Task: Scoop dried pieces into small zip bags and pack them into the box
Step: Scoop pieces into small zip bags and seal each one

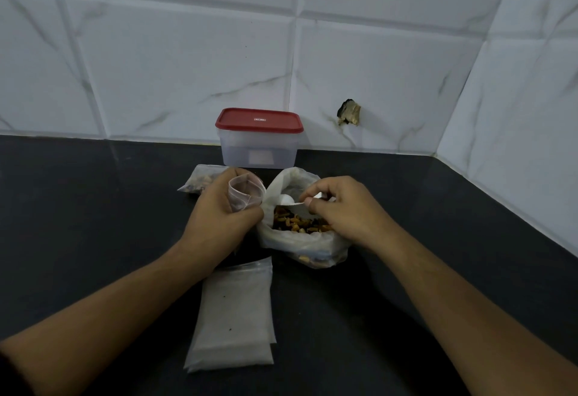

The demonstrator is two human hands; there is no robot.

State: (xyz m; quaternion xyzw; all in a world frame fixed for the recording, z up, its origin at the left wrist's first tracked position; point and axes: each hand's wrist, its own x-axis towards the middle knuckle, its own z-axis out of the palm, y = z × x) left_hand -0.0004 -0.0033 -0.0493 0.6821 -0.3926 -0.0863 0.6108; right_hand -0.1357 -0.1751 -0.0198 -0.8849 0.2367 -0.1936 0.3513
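Observation:
My left hand (220, 211) grips a small clear zip bag (244, 193) with its mouth held open and facing up. Just right of it, my right hand (339, 208) pinches the handle of a white plastic spoon (287, 199), whose bowl hovers over the dried pieces (297, 223). Those orange and dark pieces lie in a large open plastic bag (300, 247) on the black counter. A clear box with a red lid (259, 120) stands shut against the tiled wall behind. One filled zip bag (200, 180) lies behind my left hand.
A stack of empty zip bags (233, 317) lies flat on the counter (93, 208) between my forearms. White marble tile walls meet in a corner at the right, with a broken hole (348, 113) in the back wall.

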